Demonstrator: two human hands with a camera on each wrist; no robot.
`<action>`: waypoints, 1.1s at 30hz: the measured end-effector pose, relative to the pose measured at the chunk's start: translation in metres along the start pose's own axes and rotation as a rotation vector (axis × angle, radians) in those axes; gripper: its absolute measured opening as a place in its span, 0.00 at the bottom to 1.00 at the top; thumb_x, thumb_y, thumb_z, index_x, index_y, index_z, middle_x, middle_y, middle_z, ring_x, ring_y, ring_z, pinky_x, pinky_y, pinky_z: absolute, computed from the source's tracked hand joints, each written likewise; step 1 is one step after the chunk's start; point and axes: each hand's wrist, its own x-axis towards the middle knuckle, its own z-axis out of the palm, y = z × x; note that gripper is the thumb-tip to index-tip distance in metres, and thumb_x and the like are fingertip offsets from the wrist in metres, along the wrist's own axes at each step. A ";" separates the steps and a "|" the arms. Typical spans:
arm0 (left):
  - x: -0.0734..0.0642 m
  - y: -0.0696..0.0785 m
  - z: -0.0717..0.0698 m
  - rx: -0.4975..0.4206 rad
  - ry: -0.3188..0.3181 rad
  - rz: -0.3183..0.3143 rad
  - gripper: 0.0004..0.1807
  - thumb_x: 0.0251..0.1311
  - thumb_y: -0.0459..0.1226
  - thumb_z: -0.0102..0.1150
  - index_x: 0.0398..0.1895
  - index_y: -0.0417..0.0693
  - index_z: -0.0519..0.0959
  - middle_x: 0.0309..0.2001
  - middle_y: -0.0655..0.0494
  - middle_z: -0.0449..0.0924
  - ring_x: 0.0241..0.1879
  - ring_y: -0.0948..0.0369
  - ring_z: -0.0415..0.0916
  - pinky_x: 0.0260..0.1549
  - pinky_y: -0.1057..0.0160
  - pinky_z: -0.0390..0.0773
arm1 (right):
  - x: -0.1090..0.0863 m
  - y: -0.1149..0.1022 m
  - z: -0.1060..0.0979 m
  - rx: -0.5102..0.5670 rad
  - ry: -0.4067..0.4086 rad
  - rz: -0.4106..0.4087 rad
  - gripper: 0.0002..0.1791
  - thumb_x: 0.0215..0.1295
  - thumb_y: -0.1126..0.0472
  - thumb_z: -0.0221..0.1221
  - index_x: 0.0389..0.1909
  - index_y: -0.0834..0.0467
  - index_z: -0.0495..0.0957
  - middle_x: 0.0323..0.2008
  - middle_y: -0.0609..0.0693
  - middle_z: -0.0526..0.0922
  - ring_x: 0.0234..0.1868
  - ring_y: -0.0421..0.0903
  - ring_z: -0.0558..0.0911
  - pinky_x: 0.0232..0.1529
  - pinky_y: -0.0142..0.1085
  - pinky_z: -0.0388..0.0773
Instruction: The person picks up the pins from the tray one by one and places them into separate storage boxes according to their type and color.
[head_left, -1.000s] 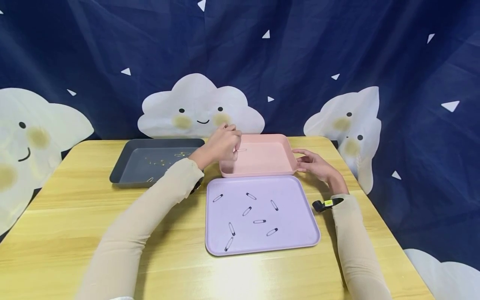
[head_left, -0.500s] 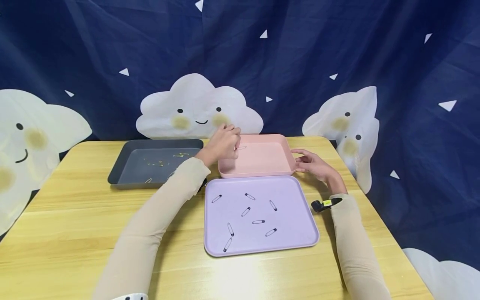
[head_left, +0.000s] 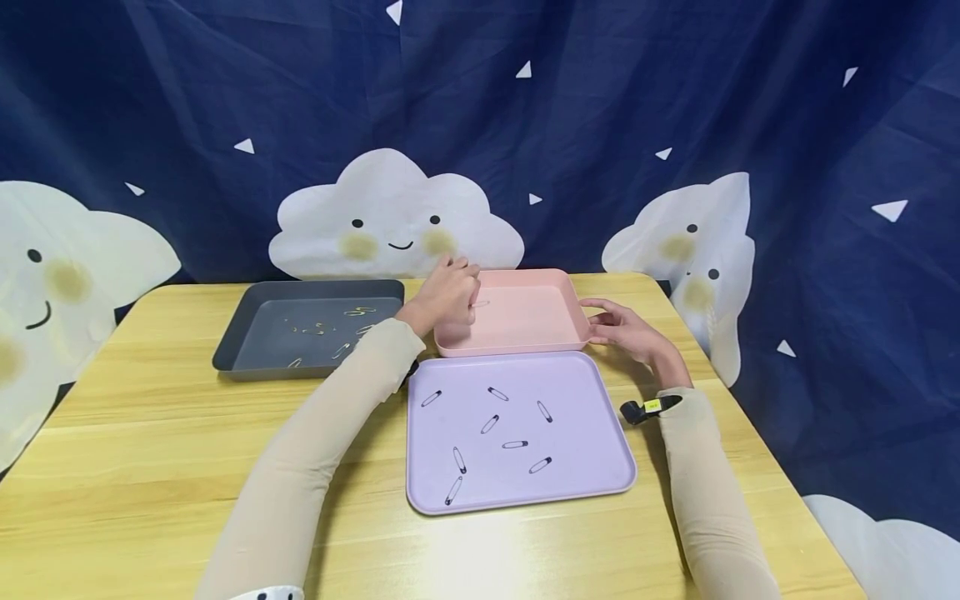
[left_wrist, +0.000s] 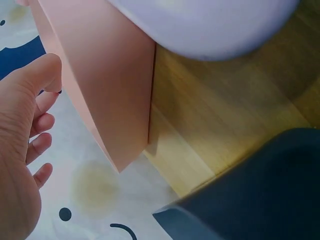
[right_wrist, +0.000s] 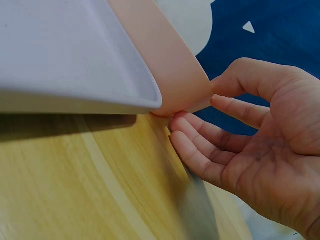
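Observation:
My left hand (head_left: 448,296) is over the left end of the pink tray (head_left: 536,312), fingers curled. Its thumb and forefinger pinch a thin safety pin (head_left: 482,304); its tip end shows beyond the fingers against the pink, and the rest is hidden. In the left wrist view, the thumb (left_wrist: 47,75) bends over the fingertips beside the tray's rim. My right hand (head_left: 630,333) holds the pink tray's right end. In the right wrist view its thumb and forefinger meet the pink wall (right_wrist: 172,65), with the lower fingers by the base.
In front of the pink tray lies a purple tray (head_left: 592,467), bearing several black-headed safety pins (head_left: 514,445). To the left stands a dark grey tray (head_left: 255,333) with several gold-coloured pins (head_left: 360,312). A dark blue cloud-patterned curtain (head_left: 570,108) hangs behind the wooden table (head_left: 150,458).
My left hand stays over the pink tray and dips slightly with the pin; its forearm has swung a little to the right. My right hand keeps its place. The view has shifted slightly.

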 end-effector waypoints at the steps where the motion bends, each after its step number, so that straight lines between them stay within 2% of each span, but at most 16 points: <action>1: 0.000 0.000 0.000 -0.001 -0.010 -0.003 0.03 0.47 0.40 0.63 0.21 0.53 0.84 0.43 0.56 0.79 0.47 0.53 0.70 0.56 0.50 0.67 | 0.000 0.000 0.000 0.002 0.000 -0.003 0.33 0.75 0.70 0.53 0.77 0.66 0.54 0.57 0.68 0.72 0.48 0.38 0.81 0.50 0.29 0.82; 7: -0.005 0.002 0.003 -0.035 -0.055 -0.010 0.06 0.48 0.38 0.61 0.17 0.53 0.79 0.43 0.56 0.78 0.48 0.53 0.68 0.57 0.50 0.66 | 0.001 0.000 0.001 0.021 -0.013 -0.022 0.33 0.75 0.70 0.52 0.77 0.66 0.54 0.54 0.62 0.75 0.48 0.39 0.82 0.50 0.29 0.83; 14: -0.008 0.004 0.004 -0.048 -0.106 -0.022 0.07 0.50 0.38 0.61 0.16 0.54 0.78 0.42 0.56 0.76 0.50 0.52 0.69 0.60 0.47 0.64 | 0.001 -0.002 0.002 0.017 -0.023 -0.022 0.33 0.76 0.70 0.51 0.78 0.65 0.53 0.60 0.71 0.71 0.51 0.39 0.82 0.51 0.29 0.82; 20: -0.009 0.004 0.003 -0.054 -0.127 -0.044 0.05 0.51 0.42 0.63 0.21 0.54 0.79 0.44 0.57 0.76 0.52 0.52 0.69 0.64 0.46 0.63 | 0.002 -0.002 0.004 0.003 -0.008 -0.013 0.33 0.75 0.70 0.51 0.78 0.65 0.54 0.60 0.73 0.70 0.49 0.39 0.81 0.50 0.28 0.82; 27: -0.010 0.003 0.002 -0.062 -0.103 -0.039 0.05 0.51 0.43 0.64 0.24 0.54 0.80 0.45 0.56 0.77 0.51 0.53 0.68 0.61 0.48 0.65 | 0.001 -0.002 0.003 -0.040 0.009 0.002 0.33 0.75 0.70 0.52 0.77 0.63 0.56 0.62 0.73 0.68 0.50 0.39 0.79 0.48 0.28 0.82; 33: -0.012 0.003 -0.004 -0.109 -0.046 -0.030 0.05 0.50 0.43 0.65 0.26 0.54 0.82 0.43 0.57 0.78 0.49 0.53 0.69 0.58 0.49 0.66 | -0.001 -0.004 0.004 -0.106 0.016 -0.026 0.33 0.74 0.70 0.54 0.77 0.64 0.57 0.61 0.75 0.70 0.51 0.39 0.78 0.49 0.29 0.82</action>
